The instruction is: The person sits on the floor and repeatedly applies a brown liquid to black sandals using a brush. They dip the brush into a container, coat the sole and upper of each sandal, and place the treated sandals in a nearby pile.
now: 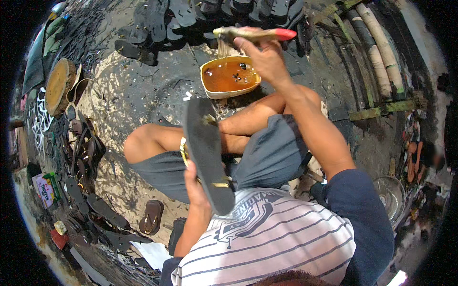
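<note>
My left hand (pixel 195 188) grips a dark grey flip-flop (pixel 205 148) by its edge, over my crossed legs. The sole's underside faces up, and gold strap ends show on it; a gold strap sticks out at the left side. My right hand (pixel 267 59) is closed round a paintbrush (pixel 255 34) with a red-tipped handle. The brush is held above a yellowish tub (pixel 231 94) of amber liquid, and thin strands run down from its bristles into the liquid. Dark specks float in the tub.
Rows of dark soles (pixel 181 12) line the far side. To the left are a round wood block (pixel 59 86), dark straps (pixel 83 143) and a brown sandal (pixel 151 217). Bamboo poles (pixel 377 52) lie at the right, near a round fan-like grille (pixel 389 198).
</note>
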The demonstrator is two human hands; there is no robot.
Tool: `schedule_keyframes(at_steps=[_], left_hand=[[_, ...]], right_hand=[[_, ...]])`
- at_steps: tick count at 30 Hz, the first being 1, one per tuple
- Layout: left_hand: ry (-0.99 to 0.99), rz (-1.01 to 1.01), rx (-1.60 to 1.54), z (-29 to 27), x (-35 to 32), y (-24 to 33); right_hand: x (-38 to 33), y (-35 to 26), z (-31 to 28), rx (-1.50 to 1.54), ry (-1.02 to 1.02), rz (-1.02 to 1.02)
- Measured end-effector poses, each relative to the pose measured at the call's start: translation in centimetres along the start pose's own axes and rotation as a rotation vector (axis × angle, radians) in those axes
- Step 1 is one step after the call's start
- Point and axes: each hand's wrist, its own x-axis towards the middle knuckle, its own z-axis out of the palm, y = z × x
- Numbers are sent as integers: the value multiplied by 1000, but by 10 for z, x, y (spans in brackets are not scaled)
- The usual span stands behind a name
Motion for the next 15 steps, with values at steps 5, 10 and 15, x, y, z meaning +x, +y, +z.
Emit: schedule_keyframes(at_steps=[5,10,15], left_hand=[[-239,214,-194,21,73,46],[-507,324,-337,5,148,88],[-394,488,-210,74,143,92]], right_hand=[[-5,47,-81,-384,-424,169],[11,-67,-62,-205,-114,103],[-73,-118,44,271,-156,-3]])
